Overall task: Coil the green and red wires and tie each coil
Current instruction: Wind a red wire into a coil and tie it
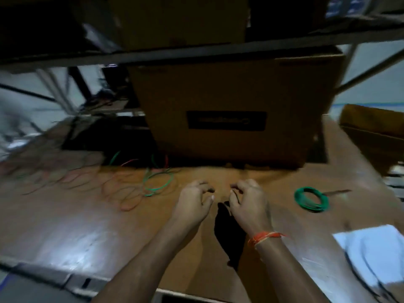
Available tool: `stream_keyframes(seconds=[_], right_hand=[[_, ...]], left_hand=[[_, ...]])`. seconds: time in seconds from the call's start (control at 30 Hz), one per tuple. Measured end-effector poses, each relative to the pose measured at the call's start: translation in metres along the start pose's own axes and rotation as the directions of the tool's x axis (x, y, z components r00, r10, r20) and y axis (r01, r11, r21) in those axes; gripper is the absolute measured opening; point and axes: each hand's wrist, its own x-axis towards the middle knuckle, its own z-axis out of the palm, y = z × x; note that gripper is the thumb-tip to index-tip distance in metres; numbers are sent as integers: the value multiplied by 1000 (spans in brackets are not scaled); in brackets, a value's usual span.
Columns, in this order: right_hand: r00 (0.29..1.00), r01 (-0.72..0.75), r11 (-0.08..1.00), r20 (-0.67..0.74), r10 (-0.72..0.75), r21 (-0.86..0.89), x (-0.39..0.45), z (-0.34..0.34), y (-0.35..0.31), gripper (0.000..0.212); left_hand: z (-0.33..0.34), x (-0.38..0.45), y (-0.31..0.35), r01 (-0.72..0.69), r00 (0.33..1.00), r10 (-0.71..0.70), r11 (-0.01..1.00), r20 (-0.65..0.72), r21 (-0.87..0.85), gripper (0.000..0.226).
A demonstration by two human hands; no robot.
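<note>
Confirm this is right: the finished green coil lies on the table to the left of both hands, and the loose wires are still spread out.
Not quite. The head view shows the finished green coil on the table to the right of both hands, not the left. The loose wires are spread out, as you said.

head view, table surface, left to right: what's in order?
Loose wires → left hand → right hand → green coil → white sheet.
</note>
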Motion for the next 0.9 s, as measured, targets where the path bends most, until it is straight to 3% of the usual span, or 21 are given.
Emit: stream_keyframes(seconds=[0.23, 0.4, 0.7, 0.83, 0.9], right_hand=[[961, 200, 977, 178, -210, 72, -14, 65, -80, 22], [935, 281, 956, 203, -292, 83, -13, 105, -131, 16], [956, 204, 979, 215, -202, 11, -18, 181, -205, 21], [878, 257, 959, 444, -180, -121, -34, 204, -217, 39], [841, 286, 946, 514, -171, -153, -39, 209, -218, 37]], left_hand=[[-67, -57, -79, 207, 962, -205, 978, -182, -6, 19], [-98, -70, -126, 204, 961, -204, 979, -188, -19, 20], [-145, -79, -224, 184, 956, -186, 982, -225, -31, 21], [-148, -80, -248, 171, 971, -171, 985, -168, -16, 19], [-148, -76, -252, 162, 977, -161, 987, -137, -6, 21]])
